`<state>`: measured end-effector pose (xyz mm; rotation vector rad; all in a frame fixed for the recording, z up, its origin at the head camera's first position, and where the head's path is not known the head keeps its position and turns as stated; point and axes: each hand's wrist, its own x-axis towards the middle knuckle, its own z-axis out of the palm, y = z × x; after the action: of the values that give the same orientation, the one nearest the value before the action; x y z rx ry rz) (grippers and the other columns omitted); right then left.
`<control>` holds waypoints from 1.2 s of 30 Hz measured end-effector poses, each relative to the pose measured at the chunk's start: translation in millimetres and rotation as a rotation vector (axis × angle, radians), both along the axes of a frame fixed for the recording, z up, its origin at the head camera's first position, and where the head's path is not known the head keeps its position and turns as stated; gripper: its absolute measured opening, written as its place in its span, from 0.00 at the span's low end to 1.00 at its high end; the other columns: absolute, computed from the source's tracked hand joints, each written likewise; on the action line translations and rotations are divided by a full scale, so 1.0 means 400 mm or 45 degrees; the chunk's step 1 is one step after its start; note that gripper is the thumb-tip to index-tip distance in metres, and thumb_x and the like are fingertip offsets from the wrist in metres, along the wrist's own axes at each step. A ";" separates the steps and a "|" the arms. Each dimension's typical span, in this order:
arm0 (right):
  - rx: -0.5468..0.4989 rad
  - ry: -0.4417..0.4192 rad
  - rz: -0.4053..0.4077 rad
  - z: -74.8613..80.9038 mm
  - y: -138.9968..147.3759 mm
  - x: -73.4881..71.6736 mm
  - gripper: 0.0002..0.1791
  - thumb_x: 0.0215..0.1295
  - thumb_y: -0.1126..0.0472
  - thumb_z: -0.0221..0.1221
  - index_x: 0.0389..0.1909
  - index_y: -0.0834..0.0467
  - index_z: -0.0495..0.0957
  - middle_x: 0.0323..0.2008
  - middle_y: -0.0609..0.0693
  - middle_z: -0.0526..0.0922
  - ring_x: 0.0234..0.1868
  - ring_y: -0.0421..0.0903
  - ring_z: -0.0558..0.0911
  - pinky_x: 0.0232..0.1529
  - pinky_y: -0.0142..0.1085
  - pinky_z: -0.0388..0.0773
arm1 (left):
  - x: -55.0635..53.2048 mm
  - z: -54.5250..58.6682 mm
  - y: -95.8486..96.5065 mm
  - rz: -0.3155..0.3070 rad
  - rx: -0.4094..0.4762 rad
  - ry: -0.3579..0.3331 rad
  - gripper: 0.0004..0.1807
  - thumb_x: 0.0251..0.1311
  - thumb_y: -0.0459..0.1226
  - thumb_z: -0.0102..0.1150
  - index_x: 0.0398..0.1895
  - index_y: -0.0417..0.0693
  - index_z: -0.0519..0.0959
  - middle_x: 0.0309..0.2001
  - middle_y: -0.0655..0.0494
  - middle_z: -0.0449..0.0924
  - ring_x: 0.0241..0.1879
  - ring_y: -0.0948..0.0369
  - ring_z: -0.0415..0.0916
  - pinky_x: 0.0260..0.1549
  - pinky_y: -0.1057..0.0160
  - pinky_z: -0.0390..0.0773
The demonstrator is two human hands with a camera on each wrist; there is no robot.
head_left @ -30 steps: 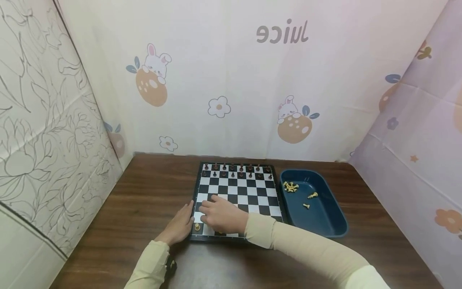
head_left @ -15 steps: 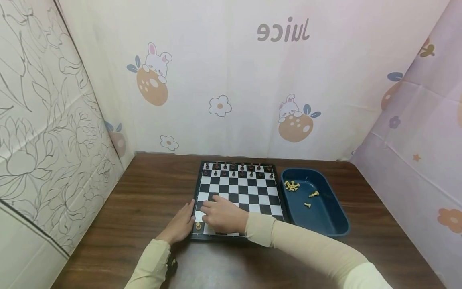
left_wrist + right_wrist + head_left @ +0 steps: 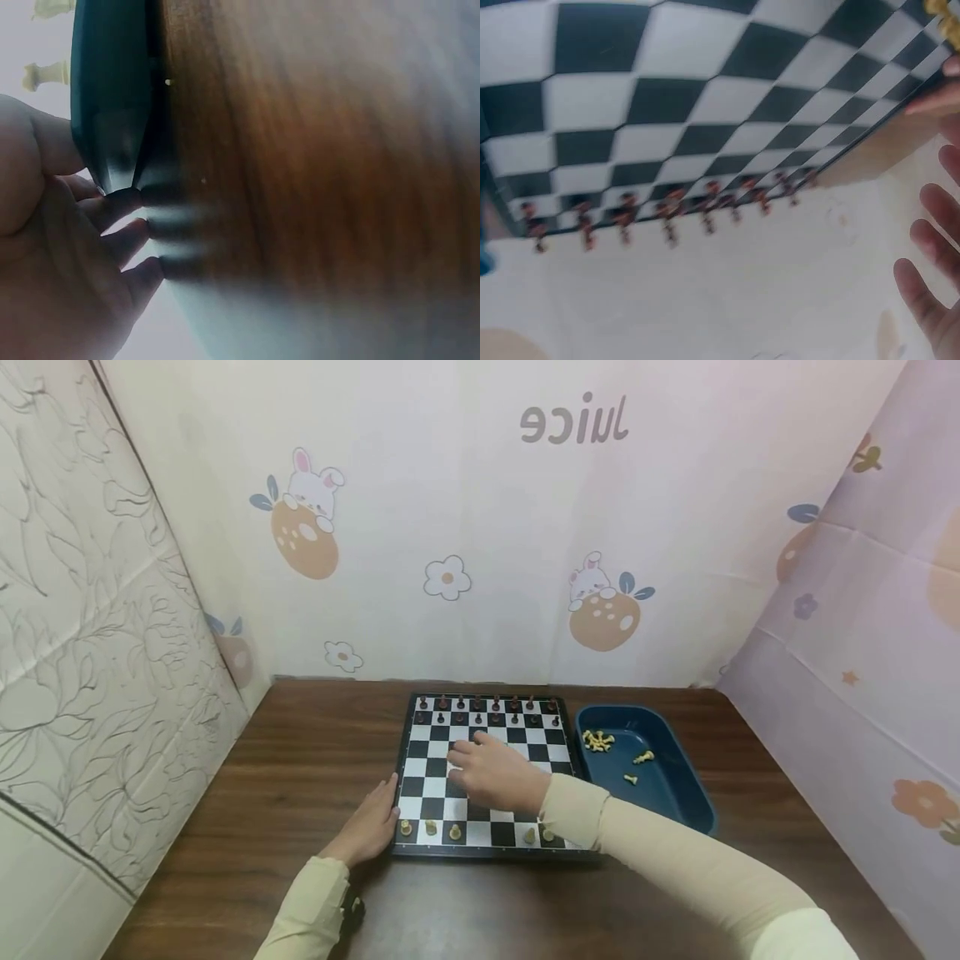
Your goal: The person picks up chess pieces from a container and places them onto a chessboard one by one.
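Keep your left hand (image 3: 369,828), fingers straight, pressed against the chessboard (image 3: 489,777) edge at lower centre of the frame so it stays put, while your right hand (image 3: 497,774), fingers apart and empty, hovers mid-board toward the blue tray (image 3: 675,793) of pale pieces (image 3: 600,742).

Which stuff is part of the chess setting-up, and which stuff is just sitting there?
In the job:
- chessboard
- light chess pieces on the near row
- loose light pieces in the blue tray
- right hand above the board
- left hand at the board's edge

Just there:
- dark chess pieces on the far rows
- wooden table
- printed cloth backdrop
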<state>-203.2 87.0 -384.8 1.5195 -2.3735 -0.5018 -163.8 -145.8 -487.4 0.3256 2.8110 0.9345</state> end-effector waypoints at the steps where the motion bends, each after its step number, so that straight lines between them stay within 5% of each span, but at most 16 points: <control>1: 0.008 0.001 -0.027 0.007 0.013 -0.004 0.10 0.57 0.53 0.63 0.40 0.48 0.85 0.42 0.44 0.82 0.44 0.42 0.76 0.40 0.36 0.74 | -0.001 -0.001 0.000 0.000 0.001 -0.001 0.31 0.70 0.34 0.39 0.72 0.31 0.47 0.71 0.34 0.50 0.71 0.42 0.45 0.68 0.45 0.47; 17: -0.008 0.094 -0.336 0.069 0.266 -0.074 0.11 0.52 0.56 0.68 0.37 0.52 0.85 0.38 0.49 0.82 0.37 0.47 0.75 0.32 0.37 0.71 | 0.002 0.006 -0.003 0.002 0.000 -0.025 0.31 0.70 0.34 0.38 0.72 0.30 0.47 0.72 0.35 0.49 0.71 0.41 0.44 0.68 0.44 0.46; 36: -0.164 0.057 -0.521 -0.025 0.540 -0.150 0.04 0.47 0.68 0.69 0.25 0.59 0.83 0.23 0.52 0.76 0.27 0.49 0.72 0.21 0.38 0.65 | -0.003 0.005 -0.004 -0.008 0.000 -0.017 0.31 0.70 0.34 0.38 0.72 0.30 0.47 0.71 0.35 0.49 0.71 0.41 0.44 0.68 0.44 0.45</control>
<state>-263.3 303.1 -394.9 0.9585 -2.6304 -0.4508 -164.9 -147.2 -485.2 0.3265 2.7965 0.9323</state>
